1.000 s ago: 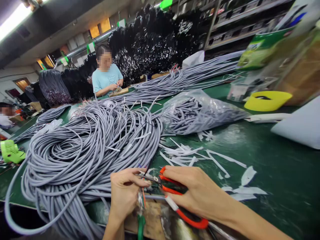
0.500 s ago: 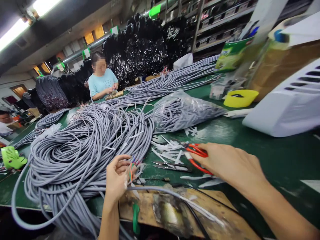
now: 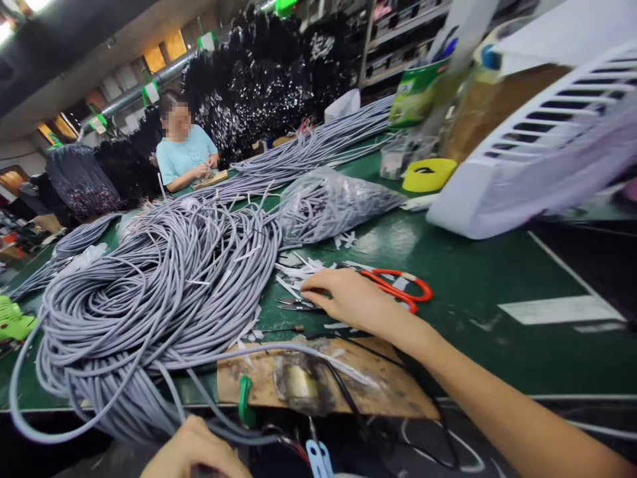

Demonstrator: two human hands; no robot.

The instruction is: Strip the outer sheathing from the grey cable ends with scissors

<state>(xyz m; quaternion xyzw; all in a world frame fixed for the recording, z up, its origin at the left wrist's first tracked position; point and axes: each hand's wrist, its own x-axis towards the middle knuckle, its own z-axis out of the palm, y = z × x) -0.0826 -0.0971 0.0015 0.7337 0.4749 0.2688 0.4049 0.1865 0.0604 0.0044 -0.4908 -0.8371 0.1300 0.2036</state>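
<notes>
My right hand (image 3: 348,299) is over the table with its fingers curled down on a pair of dark metal snips (image 3: 296,305). The blades show beyond my fingertips, while the palm covers the handles. Just past the wrist, the red-handled scissors (image 3: 423,289) lie on the table, partly behind the hand. At the bottom edge, my left hand (image 3: 196,451) shows only its back; its fingers are hidden. A grey cable (image 3: 249,437) passes beside it, ending in thin coloured wires (image 3: 293,446). White strips of scrap (image 3: 291,269) lie near the right hand.
A big coil of grey cable (image 3: 124,285) fills the left side. Behind are a clear bag of cut pieces (image 3: 333,206), a yellow dish (image 3: 428,175) and a white slatted housing (image 3: 462,206). A stained board (image 3: 398,392) sits at the front edge. A co-worker (image 3: 185,156) sits opposite.
My right hand has let go of the red-handled scissors and moved left onto the snips. My left hand has dropped from the coil to the bottom edge. The view has swung right.
</notes>
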